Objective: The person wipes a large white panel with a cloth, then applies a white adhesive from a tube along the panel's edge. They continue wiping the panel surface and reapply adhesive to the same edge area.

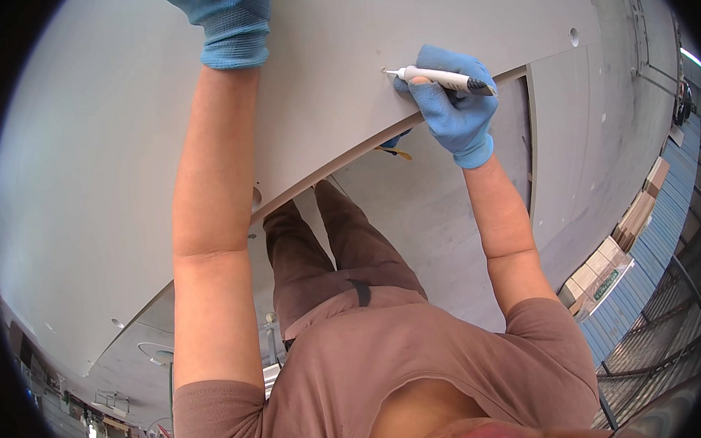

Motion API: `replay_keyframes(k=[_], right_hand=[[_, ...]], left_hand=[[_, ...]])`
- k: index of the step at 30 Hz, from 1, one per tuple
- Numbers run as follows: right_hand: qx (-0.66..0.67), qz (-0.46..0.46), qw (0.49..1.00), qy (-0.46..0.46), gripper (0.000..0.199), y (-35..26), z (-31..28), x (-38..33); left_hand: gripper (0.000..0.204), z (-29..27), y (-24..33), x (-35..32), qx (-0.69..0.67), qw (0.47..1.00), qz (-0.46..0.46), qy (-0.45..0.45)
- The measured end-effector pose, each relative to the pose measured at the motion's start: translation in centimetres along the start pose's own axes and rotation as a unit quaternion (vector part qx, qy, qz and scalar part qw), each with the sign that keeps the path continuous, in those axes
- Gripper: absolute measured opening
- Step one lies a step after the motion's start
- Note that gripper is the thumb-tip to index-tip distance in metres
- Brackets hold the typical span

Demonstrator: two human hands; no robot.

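Grey panel (122, 153) lies under my blue-gloved hands: my right hand (456, 112) is clamped on a white pen (438, 78), tip touching the panel; my left hand (230, 17) rests flat, fingers out of view.

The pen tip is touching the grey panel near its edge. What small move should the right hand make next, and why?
Probably draw the pen a short way along the panel to make the mark. The right hand holds it almost flat, its tip on the surface just above the edge, while the left hand presses on the panel further up, which seems to steady it.
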State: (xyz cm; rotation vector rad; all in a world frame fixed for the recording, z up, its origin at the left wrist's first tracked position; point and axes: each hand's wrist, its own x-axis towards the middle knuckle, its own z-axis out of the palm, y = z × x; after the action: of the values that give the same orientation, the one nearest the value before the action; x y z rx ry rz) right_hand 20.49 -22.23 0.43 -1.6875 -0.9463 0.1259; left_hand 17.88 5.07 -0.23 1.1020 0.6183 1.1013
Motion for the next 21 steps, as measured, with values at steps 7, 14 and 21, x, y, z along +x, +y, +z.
replay_keyframes(k=[7,14,21], right_hand=[[0.002,0.029,1.0,0.006,0.018,-0.23,0.08,-0.23],[-0.026,0.025,0.999,0.005,0.018,-0.28,-0.06,-0.24],[-0.019,0.023,1.0,0.009,0.017,-0.32,0.09,-0.16]], left_hand=[[0.02,0.09,0.16,-0.11,0.007,0.999,-0.053,0.009],[0.019,0.28,0.35,-0.27,0.015,0.998,-0.054,0.015],[0.021,0.04,0.25,-0.17,0.011,0.999,-0.042,0.007]])
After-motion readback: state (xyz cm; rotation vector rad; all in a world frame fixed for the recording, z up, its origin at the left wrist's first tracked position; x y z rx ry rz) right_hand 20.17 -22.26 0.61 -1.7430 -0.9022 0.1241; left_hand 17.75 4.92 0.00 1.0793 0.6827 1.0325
